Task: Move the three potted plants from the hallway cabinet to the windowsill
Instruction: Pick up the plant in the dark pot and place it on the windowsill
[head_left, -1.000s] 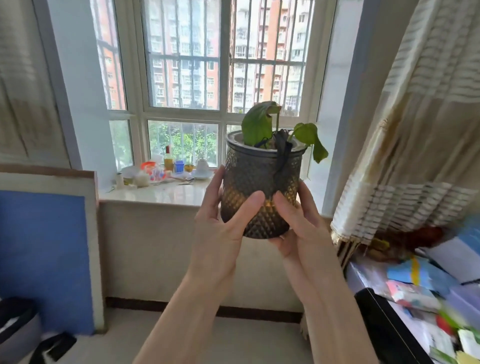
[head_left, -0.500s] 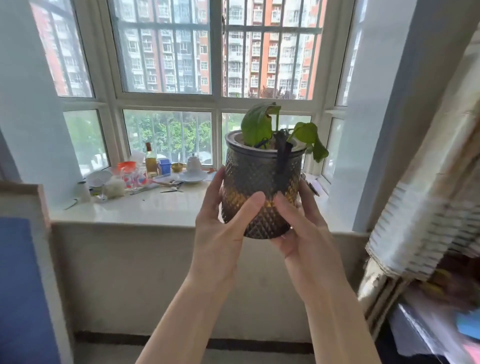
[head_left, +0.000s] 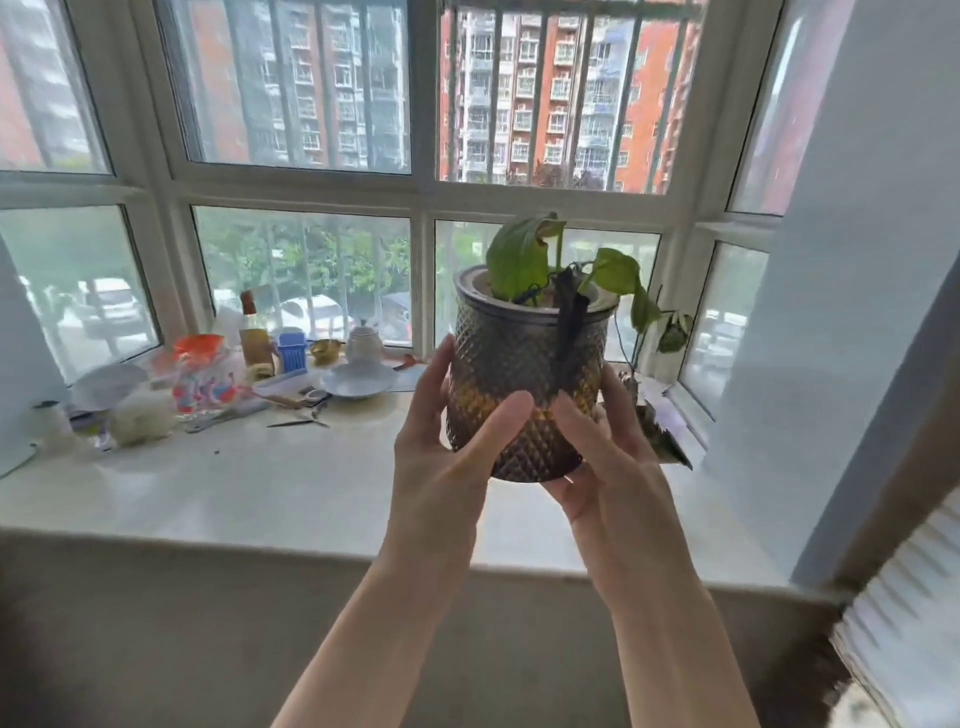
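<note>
A potted plant (head_left: 524, 364), a dark diamond-textured glass pot with a few green leaves, is held up in the air over the pale windowsill (head_left: 270, 483). My left hand (head_left: 441, 457) grips its left side, thumb across the front. My right hand (head_left: 608, 462) cups its right side and underside, thumb also on the front. Behind the pot, at the sill's right end, another small plant (head_left: 670, 332) with drooping leaves is partly hidden.
The sill's left half holds clutter: a white saucer (head_left: 358, 382), a small teapot (head_left: 363, 343), a bottle (head_left: 254, 338), a blue box (head_left: 292, 351), a patterned jar (head_left: 200, 374), scissors (head_left: 306, 415). A striped curtain (head_left: 893, 613) hangs at the right. Barred windows stand behind.
The view has come closer to the windowsill, which now fills the frame below the pot. Both hands keep the same hold on the pot. The blue panel and desk clutter have left view.
</note>
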